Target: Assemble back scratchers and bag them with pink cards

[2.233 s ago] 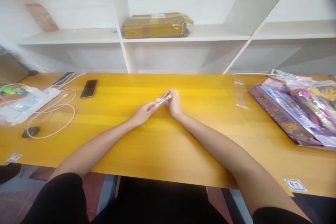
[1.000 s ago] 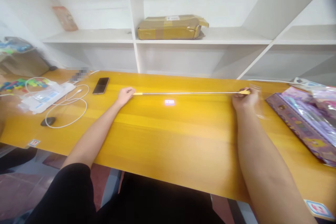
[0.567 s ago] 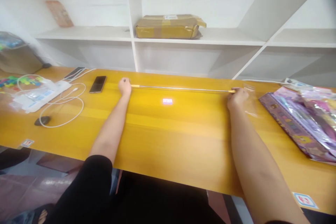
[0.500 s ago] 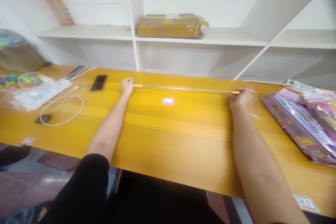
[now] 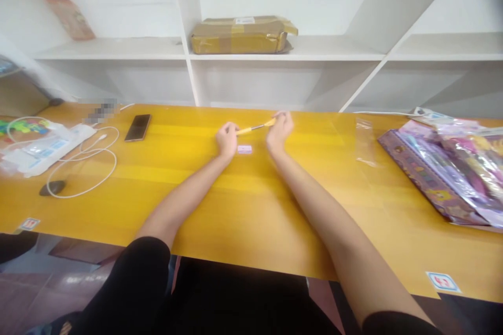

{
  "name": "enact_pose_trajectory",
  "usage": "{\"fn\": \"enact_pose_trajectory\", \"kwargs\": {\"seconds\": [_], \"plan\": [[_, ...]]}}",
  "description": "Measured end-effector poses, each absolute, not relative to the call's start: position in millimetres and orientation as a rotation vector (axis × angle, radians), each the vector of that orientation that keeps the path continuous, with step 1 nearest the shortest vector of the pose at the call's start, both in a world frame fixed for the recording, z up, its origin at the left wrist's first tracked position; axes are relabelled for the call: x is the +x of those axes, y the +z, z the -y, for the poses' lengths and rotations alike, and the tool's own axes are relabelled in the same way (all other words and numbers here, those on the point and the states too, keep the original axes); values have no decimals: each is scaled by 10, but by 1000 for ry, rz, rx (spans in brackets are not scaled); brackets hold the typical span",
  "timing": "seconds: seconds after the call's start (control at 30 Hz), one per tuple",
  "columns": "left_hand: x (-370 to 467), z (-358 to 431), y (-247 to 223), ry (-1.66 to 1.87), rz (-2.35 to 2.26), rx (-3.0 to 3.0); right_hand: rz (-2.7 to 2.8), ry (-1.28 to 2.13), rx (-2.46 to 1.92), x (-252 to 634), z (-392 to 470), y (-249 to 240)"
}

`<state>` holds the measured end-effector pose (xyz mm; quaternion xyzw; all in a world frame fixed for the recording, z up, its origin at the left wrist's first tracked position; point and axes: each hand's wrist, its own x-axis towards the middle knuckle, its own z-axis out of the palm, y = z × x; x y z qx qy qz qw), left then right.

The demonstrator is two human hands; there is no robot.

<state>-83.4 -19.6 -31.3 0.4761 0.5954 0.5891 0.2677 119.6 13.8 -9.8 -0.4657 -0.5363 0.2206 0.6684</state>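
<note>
Between my two hands is a telescopic rod (image 5: 257,127) with yellow ends and a short piece of silver metal tube showing in its middle. My left hand (image 5: 227,138) is closed around the left yellow end. The right yellow end is in the closed fingers of my right hand (image 5: 280,128), which sits slightly higher, so the rod slants up to the right. Just below the rod a small pale purple rectangle (image 5: 244,149) lies on the wooden table (image 5: 236,209).
On the left are a dark phone (image 5: 138,127), a white power strip (image 5: 51,149) with cables, and a black mouse (image 5: 53,187). A clear plastic bag (image 5: 365,141) and packaged purple goods (image 5: 444,172) lie on the right. A taped cardboard box (image 5: 239,36) rests on the white shelf.
My hands have come together from far apart, and the long silver rod between them has collapsed to a short length. My right hand has left the clear bag's side.
</note>
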Motion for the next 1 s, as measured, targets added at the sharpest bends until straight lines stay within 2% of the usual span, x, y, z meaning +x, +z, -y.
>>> {"fn": "enact_pose_trajectory", "kwargs": {"seconds": [0.13, 0.33, 0.53, 0.77, 1.0], "plan": [[-876, 346, -311, 1666, -1488, 1280, 1390, 570, -963, 1046, 1, -301], [-1225, 295, -306, 1405, -1434, 1392, 1366, 782, -1012, 1162, -53, -493], [-1215, 155, -387, 1507, -1252, 1148, 1073, 1146, -993, 1145, -208, -494], [-1223, 150, -341, 1536, -860, 887, 1281, 1355, -832, 1195, -163, -473], [-1248, 134, -310, 1510, -792, 750, 1146, 1412, -783, 1219, -179, -432]]}}
